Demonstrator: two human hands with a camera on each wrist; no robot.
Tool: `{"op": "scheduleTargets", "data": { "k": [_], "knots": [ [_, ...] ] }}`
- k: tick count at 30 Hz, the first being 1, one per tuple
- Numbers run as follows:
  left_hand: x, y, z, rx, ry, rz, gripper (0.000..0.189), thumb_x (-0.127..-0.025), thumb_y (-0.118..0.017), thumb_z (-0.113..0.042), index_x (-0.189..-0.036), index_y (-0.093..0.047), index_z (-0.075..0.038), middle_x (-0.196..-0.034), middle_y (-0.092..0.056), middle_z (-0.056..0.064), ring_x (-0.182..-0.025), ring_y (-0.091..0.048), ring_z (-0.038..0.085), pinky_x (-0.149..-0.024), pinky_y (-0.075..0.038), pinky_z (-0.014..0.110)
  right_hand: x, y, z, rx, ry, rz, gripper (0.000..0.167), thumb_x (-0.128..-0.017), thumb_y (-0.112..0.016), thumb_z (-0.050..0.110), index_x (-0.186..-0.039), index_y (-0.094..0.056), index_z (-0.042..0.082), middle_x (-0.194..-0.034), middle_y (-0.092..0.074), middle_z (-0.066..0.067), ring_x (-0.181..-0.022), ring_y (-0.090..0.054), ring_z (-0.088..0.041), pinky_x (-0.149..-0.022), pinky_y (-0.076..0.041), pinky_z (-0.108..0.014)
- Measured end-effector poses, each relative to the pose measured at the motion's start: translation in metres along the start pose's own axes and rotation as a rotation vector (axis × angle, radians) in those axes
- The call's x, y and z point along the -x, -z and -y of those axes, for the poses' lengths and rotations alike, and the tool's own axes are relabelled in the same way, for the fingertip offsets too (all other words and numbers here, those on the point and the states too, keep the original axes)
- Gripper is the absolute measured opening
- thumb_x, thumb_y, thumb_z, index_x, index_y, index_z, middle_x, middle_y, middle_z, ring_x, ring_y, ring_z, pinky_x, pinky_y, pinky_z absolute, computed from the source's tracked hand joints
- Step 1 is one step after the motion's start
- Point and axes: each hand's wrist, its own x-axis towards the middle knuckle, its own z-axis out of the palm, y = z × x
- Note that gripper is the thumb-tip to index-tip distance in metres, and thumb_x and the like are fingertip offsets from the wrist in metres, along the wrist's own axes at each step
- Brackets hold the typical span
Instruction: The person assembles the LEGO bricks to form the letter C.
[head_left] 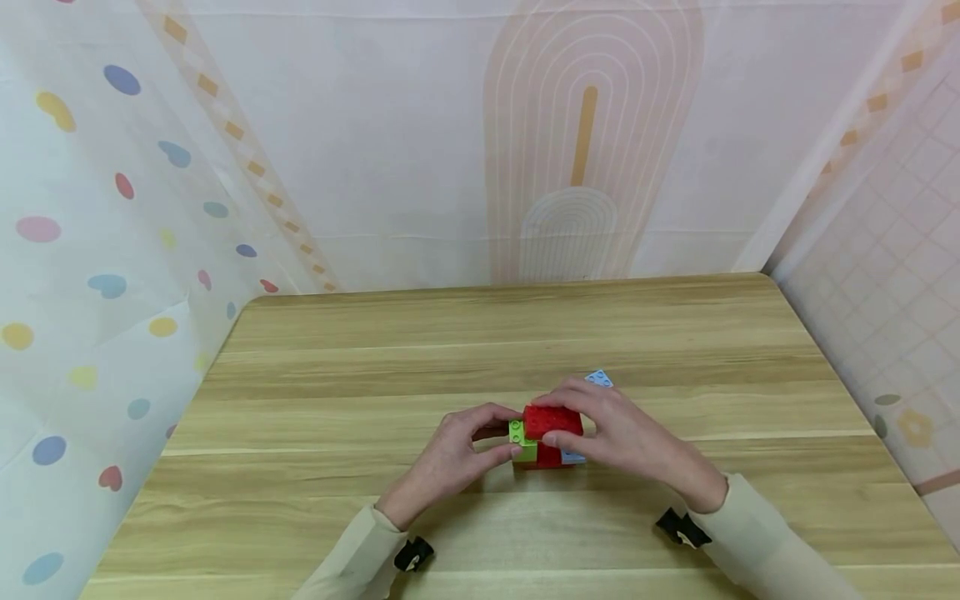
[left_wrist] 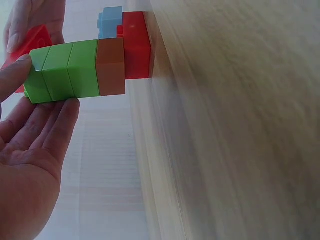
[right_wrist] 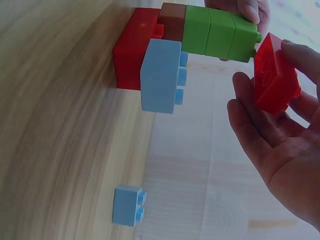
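Note:
On the table stands a tower of toy building bricks. Its long red base brick (right_wrist: 131,55) carries a brown brick (left_wrist: 110,67) with several green bricks (left_wrist: 60,72) stacked above, and a light blue brick (right_wrist: 159,77) beside the brown one. My left hand (head_left: 453,446) pinches the green bricks near the top between thumb and fingers. In my right hand (head_left: 618,425) is a red brick (right_wrist: 274,75), gripped by thumb and fingers. It is tilted, its hollow underside facing the topmost green studs, close to them in the right wrist view.
A loose light blue brick (head_left: 599,378) lies on the wooden table (head_left: 360,358) behind my right hand, partly hidden by it in the head view. Patterned cloth (head_left: 405,150) hangs behind the table and along both sides.

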Motion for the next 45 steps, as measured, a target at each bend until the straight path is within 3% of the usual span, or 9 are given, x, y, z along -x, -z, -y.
{"op": "scheduleTargets", "data": {
  "k": [9, 25, 33, 45],
  "knots": [
    [0.0008, 0.0003, -0.0005, 0.010, 0.019, 0.000, 0.033, -0.090, -0.075, -0.012, -0.121, -0.063, -0.010, -0.118, -0.067, -0.001, -0.108, -0.066, 0.015, -0.094, -0.053, 0.032, -0.0004, -0.0040, 0.0018, 0.023, 0.036, -0.005, 0.039, -0.092, -0.071, 0.035, -0.127, -0.065, 0.018, -0.119, -0.058, 0.007, -0.099, -0.055, -0.011, -0.076, -0.055, -0.024],
    [0.0003, 0.0004, 0.0021, 0.013, -0.003, -0.007, 0.030, -0.090, -0.075, -0.012, -0.118, -0.064, -0.007, -0.117, -0.068, 0.004, -0.108, -0.066, 0.020, -0.093, -0.053, 0.030, -0.0031, -0.0023, 0.0065, 0.094, 0.050, 0.014, 0.036, -0.093, -0.072, 0.033, -0.125, -0.067, 0.019, -0.113, -0.056, 0.012, -0.093, -0.053, -0.006, -0.074, -0.054, -0.025],
    [-0.0001, 0.0013, 0.0014, 0.024, -0.001, -0.002, 0.029, -0.090, -0.075, -0.011, -0.117, -0.065, -0.006, -0.115, -0.069, 0.005, -0.108, -0.066, 0.021, -0.093, -0.054, 0.033, -0.0027, -0.0029, 0.0048, 0.160, 0.113, -0.003, 0.036, -0.094, -0.070, 0.033, -0.125, -0.068, 0.015, -0.111, -0.056, 0.009, -0.088, -0.052, -0.006, -0.071, -0.056, -0.029],
    [-0.0009, 0.0026, -0.0020, -0.001, 0.015, 0.012, 0.028, -0.090, -0.074, -0.009, -0.116, -0.065, -0.007, -0.115, -0.069, 0.003, -0.107, -0.067, 0.017, -0.092, -0.054, 0.034, -0.0051, -0.0007, 0.0065, 0.215, 0.119, 0.024, 0.038, -0.093, -0.071, 0.035, -0.125, -0.069, 0.015, -0.104, -0.055, 0.008, -0.084, -0.049, -0.005, -0.068, -0.050, -0.019]
  ]
}}
